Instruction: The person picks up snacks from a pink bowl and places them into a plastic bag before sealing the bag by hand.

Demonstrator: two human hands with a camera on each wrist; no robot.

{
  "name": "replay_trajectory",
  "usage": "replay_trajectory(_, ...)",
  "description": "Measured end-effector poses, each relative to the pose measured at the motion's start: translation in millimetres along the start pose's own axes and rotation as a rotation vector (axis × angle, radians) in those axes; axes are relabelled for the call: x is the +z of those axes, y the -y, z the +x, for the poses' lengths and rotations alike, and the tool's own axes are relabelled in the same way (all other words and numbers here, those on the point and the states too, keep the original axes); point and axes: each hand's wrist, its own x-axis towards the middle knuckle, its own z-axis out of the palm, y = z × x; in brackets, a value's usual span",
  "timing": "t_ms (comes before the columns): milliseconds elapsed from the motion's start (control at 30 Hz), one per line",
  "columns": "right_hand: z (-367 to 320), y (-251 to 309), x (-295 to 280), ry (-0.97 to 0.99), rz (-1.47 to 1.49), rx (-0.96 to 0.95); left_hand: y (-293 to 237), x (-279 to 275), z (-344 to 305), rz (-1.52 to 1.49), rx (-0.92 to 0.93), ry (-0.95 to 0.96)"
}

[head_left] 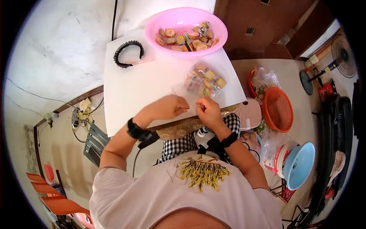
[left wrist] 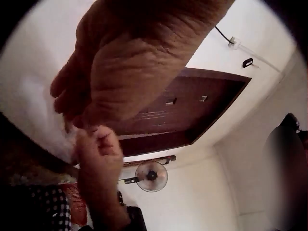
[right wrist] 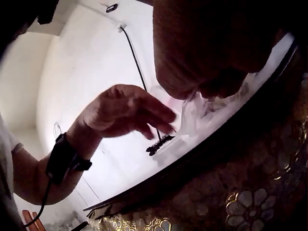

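A clear plastic bag (head_left: pixel 204 82) of wrapped sweets lies on the white table (head_left: pixel 137 95), its mouth drawn toward the near edge. My left hand (head_left: pixel 171 107) and right hand (head_left: pixel 206 108) meet at that mouth, each pinching the thin plastic between curled fingers. The left wrist view shows my left hand (left wrist: pixel 130 62) from below, with my right hand (left wrist: pixel 98 154) just under it. Seen from the right wrist, my right hand (right wrist: pixel 211 48) holds crumpled plastic (right wrist: pixel 197 113) while my left hand (right wrist: pixel 125 108) reaches in beside it.
A pink bowl (head_left: pixel 185 28) full of wrapped sweets stands at the table's far edge. A black scalloped hair band (head_left: pixel 127 53) lies at the far left corner. Right of the table, on the floor, are an orange basket (head_left: pixel 277 110), a blue-lidded tub (head_left: pixel 299 164) and a fan (head_left: pixel 343 55).
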Motion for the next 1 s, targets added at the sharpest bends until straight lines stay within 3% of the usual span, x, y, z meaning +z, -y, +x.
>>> replay_trajectory(67, 1, -13, 4, 0.035, 0.013, -0.015, -6, -43, 7, -0.113, -0.103, 0.011)
replay_trajectory(133, 1, -12, 4, 0.049, -0.024, -0.021, 7, -77, 26, -0.192, -0.166, -0.156)
replay_trajectory(200, 5, -12, 1, 0.069, -0.063, -0.047, 23, -106, 56, -0.031, -0.247, -0.301)
replay_trajectory(267, 8, -10, -1, 0.100, -0.012, 0.018, 57, -122, 89, 0.251, -0.105, -0.383)
replay_trajectory(367, 10, -11, -7, 0.151, 0.033, 0.067, 118, -122, 136, 0.386, -0.172, -0.194)
replay_trajectory(467, 11, -11, -9, 0.177, 0.109, 0.101, 142, -106, 167, 0.563, -0.311, 0.014)
replay_trajectory(600, 12, -16, -7, 0.159, 0.113, 0.048, 139, -93, 182, 0.562, -0.398, 0.041)
replay_trajectory(700, 13, -14, -6, 0.139, 0.106, 0.031, 131, -82, 183, 0.557, -0.437, -0.131)
replay_trajectory(800, 12, -15, -5, 0.133, 0.082, 0.032, 133, -88, 187, 0.601, -0.480, -0.073)
replay_trajectory(933, 9, -15, -4, 0.150, 0.138, 0.120, 112, -105, 168, 0.545, -0.176, -0.142)
replay_trajectory(1000, 8, -16, -4, 0.144, 0.096, 0.100, 111, -111, 157, 0.252, -0.276, -0.290)
